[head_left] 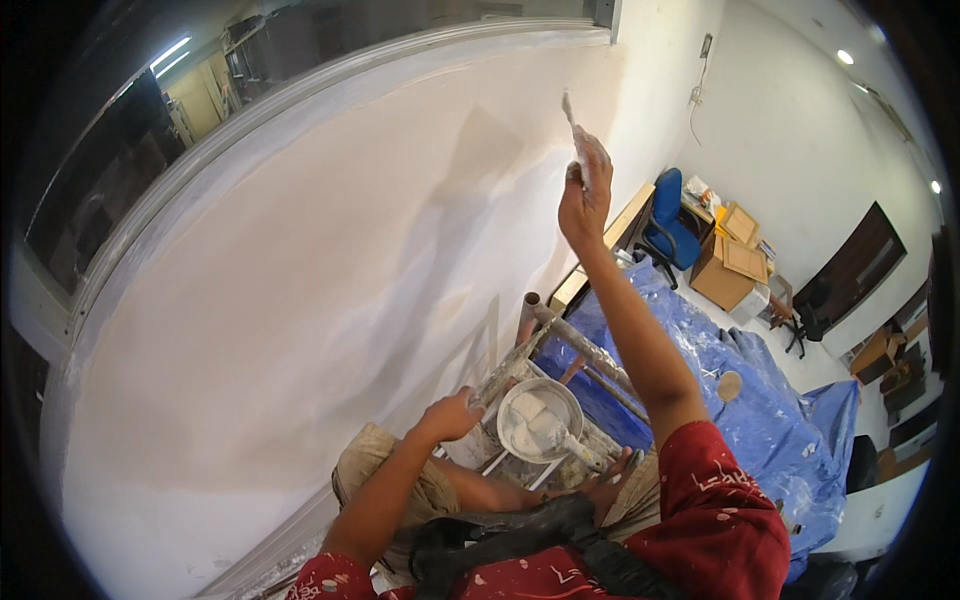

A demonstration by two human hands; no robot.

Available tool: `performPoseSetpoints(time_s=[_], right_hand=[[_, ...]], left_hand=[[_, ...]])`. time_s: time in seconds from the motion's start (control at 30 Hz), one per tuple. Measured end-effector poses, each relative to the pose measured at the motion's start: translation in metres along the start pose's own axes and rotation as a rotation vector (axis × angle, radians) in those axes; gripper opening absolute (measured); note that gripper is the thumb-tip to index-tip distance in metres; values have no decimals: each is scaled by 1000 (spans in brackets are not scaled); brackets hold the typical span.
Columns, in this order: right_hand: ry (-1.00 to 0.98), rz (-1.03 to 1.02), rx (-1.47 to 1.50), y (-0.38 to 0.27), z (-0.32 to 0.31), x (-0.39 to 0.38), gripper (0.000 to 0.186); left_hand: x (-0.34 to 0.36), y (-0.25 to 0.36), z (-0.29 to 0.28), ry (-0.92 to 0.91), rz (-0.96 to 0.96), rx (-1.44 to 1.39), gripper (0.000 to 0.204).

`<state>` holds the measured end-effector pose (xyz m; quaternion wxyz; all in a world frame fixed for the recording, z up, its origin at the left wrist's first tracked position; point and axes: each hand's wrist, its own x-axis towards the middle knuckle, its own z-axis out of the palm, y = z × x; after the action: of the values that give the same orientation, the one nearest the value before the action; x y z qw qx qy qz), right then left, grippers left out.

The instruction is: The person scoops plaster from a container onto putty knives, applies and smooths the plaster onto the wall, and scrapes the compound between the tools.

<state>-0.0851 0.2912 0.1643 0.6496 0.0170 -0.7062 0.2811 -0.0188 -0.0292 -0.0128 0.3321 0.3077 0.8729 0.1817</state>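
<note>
My right hand (586, 195) is raised at the far end of the wall, closed around a putty knife (568, 106). The knife's thin blade points up, close to the pale wall (300, 240); whether it touches, I cannot tell. Lower down, my left hand (455, 415) is wrapped around a stained scaffold pipe (500, 376). Between my knees stands a round bucket (541, 382) with white putty (530, 425) in it. A second tool lies across the bucket, its whitened handle (585, 455) sticking out over the near right rim.
A window frame (330, 75) borders the wall's top. Scaffold rails (590, 350) stand beyond the bucket. Blue plastic sheeting (700, 350) spreads at the right below me. Farther off are a blue office chair (668, 225), cardboard boxes (725, 270) and a dark door (853, 260).
</note>
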Motion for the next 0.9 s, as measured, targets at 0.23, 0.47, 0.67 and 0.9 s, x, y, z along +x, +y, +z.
performPoseSetpoints(time_s=[0.23, 0.47, 0.67, 0.9], right_hand=[[-231, -441, -350, 72, 41, 49, 71], [-285, -465, -157, 87, 81, 36, 73], [-506, -219, -60, 94, 16, -50, 73], [-62, 259, 32, 135, 28, 110, 54]], left_hand=[[12, -13, 5, -27, -28, -73, 60], [12, -8, 3, -90, -70, -62, 55], [14, -13, 6, -93, -42, -80, 53], [24, -8, 8, -80, 13, -42, 58]])
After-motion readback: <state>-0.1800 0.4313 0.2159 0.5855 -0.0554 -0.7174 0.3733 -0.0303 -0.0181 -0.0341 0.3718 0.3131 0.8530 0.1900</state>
